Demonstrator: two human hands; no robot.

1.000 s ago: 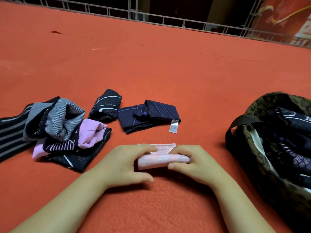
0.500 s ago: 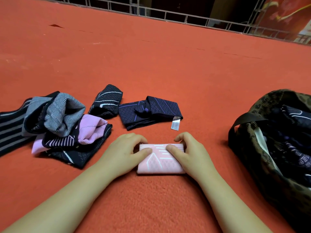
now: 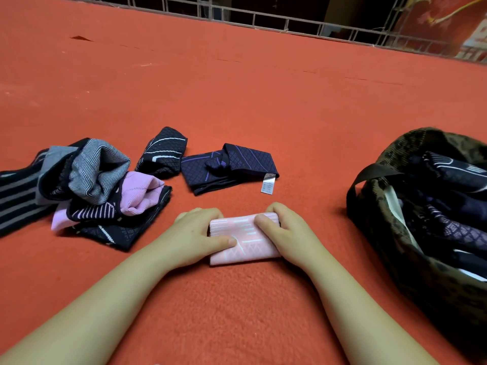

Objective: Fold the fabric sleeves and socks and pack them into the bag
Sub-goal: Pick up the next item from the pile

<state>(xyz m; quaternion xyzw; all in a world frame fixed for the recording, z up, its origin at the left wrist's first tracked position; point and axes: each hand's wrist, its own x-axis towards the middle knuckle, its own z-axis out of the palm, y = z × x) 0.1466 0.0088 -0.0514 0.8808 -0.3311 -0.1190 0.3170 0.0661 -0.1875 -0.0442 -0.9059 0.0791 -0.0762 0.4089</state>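
Pink folded fabric piece [image 3: 243,239] lying flat on the red felt surface [image 3: 263,114], directly in front of the person and between both hands. The left hand [image 3: 196,234] holds its left edge, thumb laid across the top and fingers curled round the far side; the right hand [image 3: 288,233] grips the right edge the same way, so both grips are closed on the piece. The fold appears complete, and the step in hand is judged to be flattening or lifting the bundle for packing: even pressure from both sides should keep the layers aligned, and carrying it level toward the bag [image 3: 432,233], well apart to the right, should keep it from springing open. The bag stands open with dark patterned fabrics already inside. Beyond the hands lie a navy folded piece with a white label [image 3: 229,167] and a smaller black one [image 3: 163,154]; to the left sits an unfolded heap of grey, lilac and black items [image 3: 92,188]. A metal railing [image 3: 263,19] borders the surface at the far edge, with dim room space behind.
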